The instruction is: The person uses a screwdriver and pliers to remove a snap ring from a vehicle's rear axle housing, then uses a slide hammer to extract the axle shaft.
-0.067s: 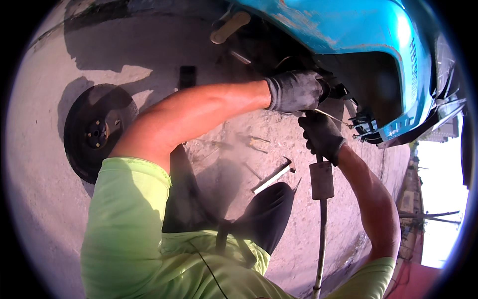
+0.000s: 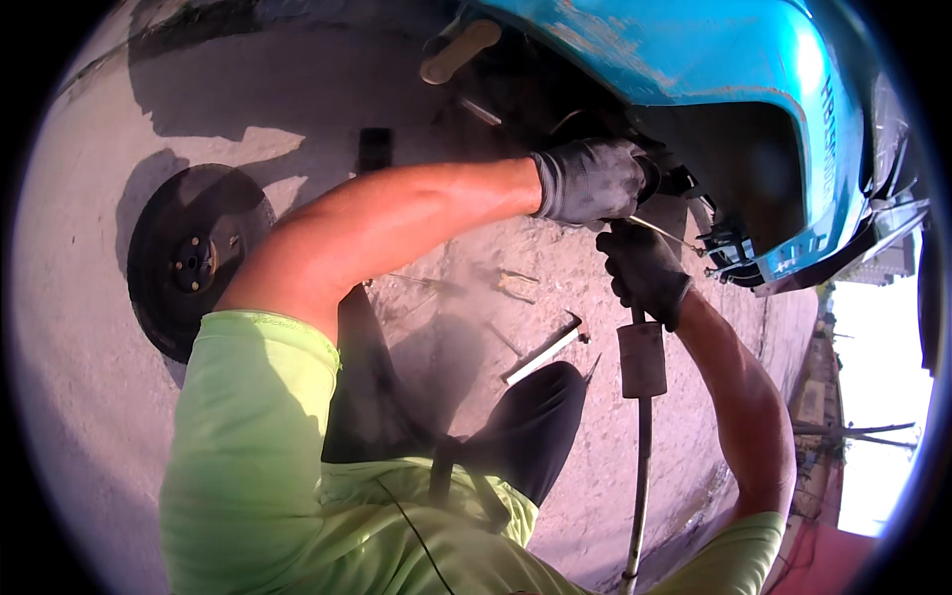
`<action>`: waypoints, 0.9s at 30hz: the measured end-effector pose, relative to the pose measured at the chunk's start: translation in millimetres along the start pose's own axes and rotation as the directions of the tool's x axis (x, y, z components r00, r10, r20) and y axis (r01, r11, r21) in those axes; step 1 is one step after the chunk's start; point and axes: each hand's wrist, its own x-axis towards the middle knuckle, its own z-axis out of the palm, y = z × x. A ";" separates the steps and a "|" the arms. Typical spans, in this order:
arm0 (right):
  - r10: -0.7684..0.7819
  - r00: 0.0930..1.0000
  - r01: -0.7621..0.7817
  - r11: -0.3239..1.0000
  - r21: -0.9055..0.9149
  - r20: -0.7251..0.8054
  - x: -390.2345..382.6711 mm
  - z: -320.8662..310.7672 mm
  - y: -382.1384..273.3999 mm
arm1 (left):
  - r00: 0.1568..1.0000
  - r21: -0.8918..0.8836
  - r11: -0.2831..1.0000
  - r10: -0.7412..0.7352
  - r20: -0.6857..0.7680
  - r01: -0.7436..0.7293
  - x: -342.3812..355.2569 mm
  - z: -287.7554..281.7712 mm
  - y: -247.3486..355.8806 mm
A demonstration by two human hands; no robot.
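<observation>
Right hand [image 2: 647,270], in a dark grey glove, is curled closed around the upper end of a long slim metal rod [image 2: 644,446], which carries a thick grey cylinder [image 2: 642,360] just below the grip. Left hand [image 2: 593,181], in a similar glove, reaches beneath a scuffed turquoise vehicle body [image 2: 694,55]; its fingertips are hidden, so its grip cannot be told. A thin pale wire [image 2: 664,233] runs from between them toward a dark bracket [image 2: 732,250]. On rough concrete ground [image 2: 89,297] lie a pale-handled hammer [image 2: 540,360], yellowish pliers [image 2: 503,283] and a black-tyred wheel [image 2: 198,266].
</observation>
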 end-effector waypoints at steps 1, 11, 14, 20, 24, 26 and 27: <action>-0.035 0.995 0.017 0.982 0.187 0.094 -2.4 -14.8 17.0 | 1.000 0.014 1.000 0.008 0.008 -0.008 6.1 1.7 3.4; -0.088 0.996 0.085 0.952 0.295 -0.002 4.5 -10.1 26.2 | 1.000 -0.014 1.000 0.017 0.017 -0.016 9.7 7.5 -0.8; -0.138 0.985 0.115 0.974 -0.194 -0.104 -8.4 9.4 -8.5 | 1.000 0.063 0.998 0.025 -0.016 -0.024 5.7 5.6 -3.2; -0.168 0.944 -0.024 0.824 0.567 0.284 0.8 -11.9 23.0 | 1.000 -0.001 1.000 0.002 -0.029 -0.002 8.9 8.2 2.0; -0.617 0.625 -0.365 0.311 0.878 0.478 37.2 -6.9 59.9 | 1.000 0.026 1.000 0.006 -0.006 -0.006 4.3 4.1 -2.4; -0.477 0.720 -0.310 0.429 0.848 0.504 31.2 -13.4 53.7 | 1.000 0.034 0.999 -0.008 0.029 0.007 11.7 5.8 3.2; -0.268 0.894 -0.118 0.631 0.767 0.359 27.0 -15.1 51.5 | 0.999 0.029 0.999 0.032 -0.012 -0.031 9.8 4.7 0.5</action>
